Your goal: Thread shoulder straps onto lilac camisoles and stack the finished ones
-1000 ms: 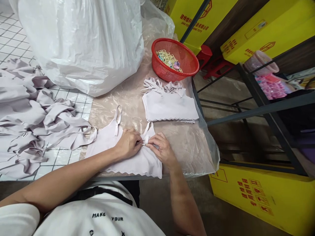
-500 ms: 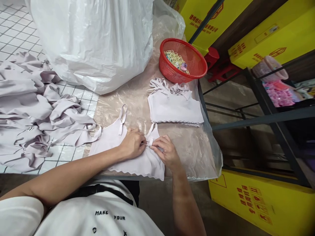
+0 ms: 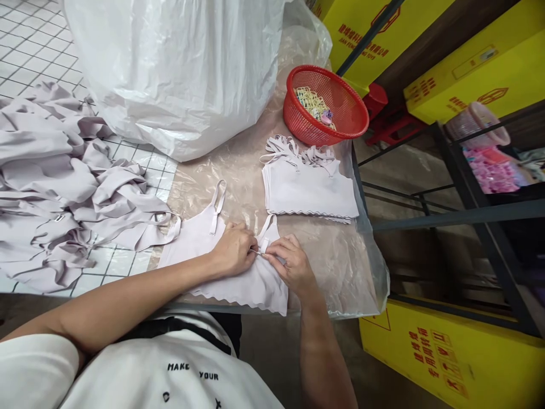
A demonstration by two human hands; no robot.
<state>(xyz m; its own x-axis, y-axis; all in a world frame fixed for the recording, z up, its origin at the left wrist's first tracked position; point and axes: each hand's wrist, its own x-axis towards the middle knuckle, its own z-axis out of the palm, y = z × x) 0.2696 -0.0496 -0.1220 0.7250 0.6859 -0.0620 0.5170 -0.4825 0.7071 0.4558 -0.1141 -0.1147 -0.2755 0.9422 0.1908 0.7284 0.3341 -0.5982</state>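
A pale lilac camisole top [image 3: 251, 289] with thin straps and a scalloped hem lies flat at the table's front edge. My left hand [image 3: 234, 250] is closed in a pinch at the middle of its neckline. Close beside it, my right hand [image 3: 292, 262] pinches the fabric below the right strap. A thin pale strip or thread, too small to make out, stretches between the fingertips of both hands. Behind my right hand, a neat stack of matching tops [image 3: 310, 190] lies with straps bunched at the top. To the left spreads a loose heap of the same garments [image 3: 63, 182].
A large white plastic bag [image 3: 179, 74] stands at the back. A red mesh basket [image 3: 326, 133] holding small pale and coloured pieces sits near the right edge. Beyond it are a dark metal rack [image 3: 468, 216] and yellow boxes [image 3: 451, 358]. Clear plastic sheeting [image 3: 340, 272] covers the table's right part.
The camera view has shifted, so the scene sits slightly farther right. Both hands keep their pinch on the same spot of the top, with hardly any movement.
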